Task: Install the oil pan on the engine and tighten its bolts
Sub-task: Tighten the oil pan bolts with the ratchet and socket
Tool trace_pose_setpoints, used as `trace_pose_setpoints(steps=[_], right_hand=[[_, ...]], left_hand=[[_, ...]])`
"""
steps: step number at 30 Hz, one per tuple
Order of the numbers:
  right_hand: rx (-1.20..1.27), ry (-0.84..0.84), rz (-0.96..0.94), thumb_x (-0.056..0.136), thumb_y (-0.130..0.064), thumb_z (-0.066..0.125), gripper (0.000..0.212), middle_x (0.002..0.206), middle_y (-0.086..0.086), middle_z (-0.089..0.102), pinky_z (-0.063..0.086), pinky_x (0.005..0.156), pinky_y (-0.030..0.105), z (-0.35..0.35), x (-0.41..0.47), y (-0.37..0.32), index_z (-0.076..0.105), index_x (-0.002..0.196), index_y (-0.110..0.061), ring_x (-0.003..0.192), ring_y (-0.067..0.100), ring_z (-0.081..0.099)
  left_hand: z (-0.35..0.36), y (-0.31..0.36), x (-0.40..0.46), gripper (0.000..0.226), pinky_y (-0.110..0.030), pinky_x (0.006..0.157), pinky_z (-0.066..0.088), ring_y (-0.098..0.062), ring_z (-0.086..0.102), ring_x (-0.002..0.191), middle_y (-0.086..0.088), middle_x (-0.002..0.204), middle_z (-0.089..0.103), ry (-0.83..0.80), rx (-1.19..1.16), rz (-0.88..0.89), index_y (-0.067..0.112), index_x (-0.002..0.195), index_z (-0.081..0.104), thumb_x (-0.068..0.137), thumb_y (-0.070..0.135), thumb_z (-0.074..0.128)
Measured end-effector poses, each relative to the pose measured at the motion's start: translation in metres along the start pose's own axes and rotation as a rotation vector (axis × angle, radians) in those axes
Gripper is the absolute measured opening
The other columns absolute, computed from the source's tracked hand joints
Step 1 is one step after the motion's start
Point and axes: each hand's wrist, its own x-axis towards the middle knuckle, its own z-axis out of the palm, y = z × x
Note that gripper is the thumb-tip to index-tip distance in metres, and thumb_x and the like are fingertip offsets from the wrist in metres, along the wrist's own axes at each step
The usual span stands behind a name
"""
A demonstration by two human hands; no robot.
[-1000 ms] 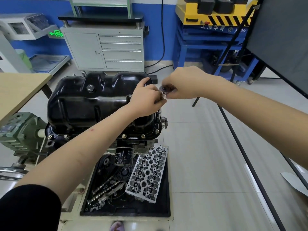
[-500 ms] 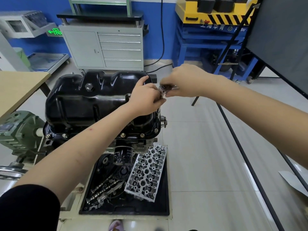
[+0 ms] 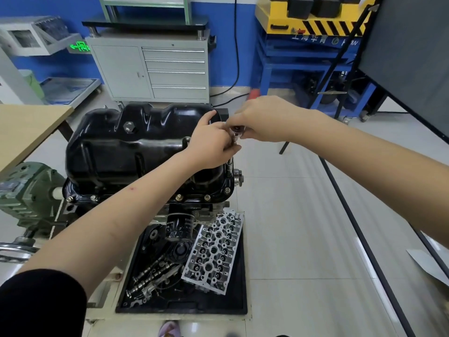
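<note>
A glossy black oil pan sits upside-up on the engine block, with several bolts along its near flange. At the pan's right edge stands a chrome socket tool, its extension shaft running down to the flange. My left hand curls round the upper shaft, thumb resting against the pan. My right hand grips the tool's head from the right. The bolt under the socket is hidden.
Below the engine a black tray holds a cylinder head, camshafts and an oil filter hangs above it. A wooden table is at left, a grey drawer cabinet behind, a black stand leg on the tiled floor at right.
Both hands stay on the tool at the pan's right edge; the right hand has shifted slightly round the tool's head. The view has tilted a little.
</note>
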Motion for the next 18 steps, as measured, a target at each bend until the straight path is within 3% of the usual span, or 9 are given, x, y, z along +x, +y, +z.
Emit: trace_pose_setpoints(steps=[4,7,11,14,18], right_hand=[[0.017,0.0,0.091,0.085,-0.047,0.053,0.037,0.07,0.0,0.042,0.032,0.053,0.027,-0.0027,0.0035,-0.0001,0.059,0.093,-0.011,0.072,0.024,0.045],[0.14,-0.035,0.205,0.083,-0.055,0.051,0.047,0.059,-0.001,0.038,0.024,0.046,0.025,0.0026,-0.0008,0.0004,0.046,0.069,-0.011,0.065,0.023,0.043],[0.065,0.011,0.104,0.09,-0.04,0.049,0.029,0.072,0.0,0.045,0.033,0.056,0.03,0.0038,-0.0021,0.0,0.056,0.101,-0.015,0.073,0.021,0.041],[0.025,-0.001,0.015,0.092,-0.029,0.048,0.021,0.092,0.005,0.057,0.045,0.071,0.037,-0.0005,0.0007,0.0011,0.054,0.106,-0.015,0.088,0.027,0.052],[0.055,0.009,0.09,0.086,-0.042,0.053,0.032,0.061,-0.001,0.035,0.03,0.051,0.026,-0.0034,0.0034,-0.0018,0.057,0.085,-0.01,0.066,0.022,0.043]], left_hand=[[0.0012,0.0009,-0.001,0.032,-0.035,0.113,0.004,-0.017,0.057,0.105,-0.006,0.084,0.07,0.021,-0.002,-0.003,0.004,0.075,0.07,0.089,0.027,0.053],[0.0039,0.0026,0.0011,0.035,-0.027,0.111,-0.002,-0.012,0.054,0.111,-0.001,0.093,0.071,0.018,0.012,-0.019,0.01,0.081,0.071,0.091,0.033,0.047],[0.003,-0.0003,0.0013,0.032,-0.033,0.112,0.003,-0.016,0.057,0.105,-0.003,0.091,0.07,0.009,-0.02,-0.015,0.005,0.074,0.069,0.089,0.028,0.053],[0.0007,-0.001,0.0003,0.03,-0.036,0.113,0.005,-0.016,0.057,0.104,-0.005,0.089,0.07,0.003,-0.025,-0.005,0.003,0.073,0.07,0.087,0.026,0.056],[0.0007,0.0001,-0.0028,0.027,-0.038,0.113,0.008,-0.02,0.059,0.104,-0.007,0.091,0.071,0.032,-0.018,0.018,0.003,0.078,0.071,0.088,0.022,0.054]])
